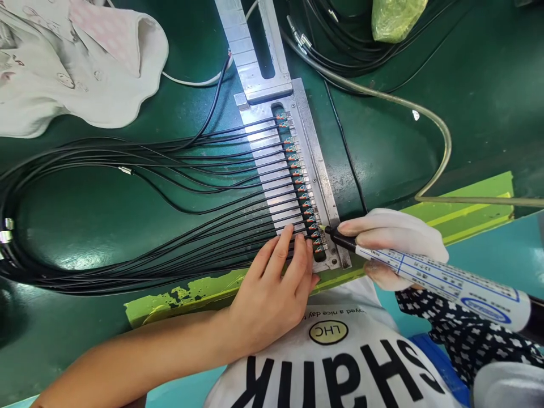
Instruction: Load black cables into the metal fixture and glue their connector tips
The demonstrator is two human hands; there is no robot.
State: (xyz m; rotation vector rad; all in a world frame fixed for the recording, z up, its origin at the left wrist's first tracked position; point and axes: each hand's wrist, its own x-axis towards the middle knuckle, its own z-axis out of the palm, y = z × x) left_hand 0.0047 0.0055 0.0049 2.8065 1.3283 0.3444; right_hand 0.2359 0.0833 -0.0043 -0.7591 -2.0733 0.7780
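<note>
My left hand point(278, 286) is bare and lies at the near end of a metal fixture point(272, 192), fingers stretched over the lowest black cables. In my white-gloved right hand point(399, 243) is a marker pen point(450, 280) with a white barrel, blue print and a black front end. Its tip is close to the lower connectors, though whether it touches is unclear. Small connectors point(302, 188) with exposed orange and green ends sit in a row along the fixture's slot. Black cables point(204, 187) run left from them, side by side.
The cables loop round at the left. A patterned white cloth point(85, 68) lies at the upper left. Behind the fixture are another cable coil point(352, 54) and a yellow-green wrapped bundle point(397, 20). A stiff hose point(444, 141) bends across the right. Green tape point(187, 294) lines the table edge.
</note>
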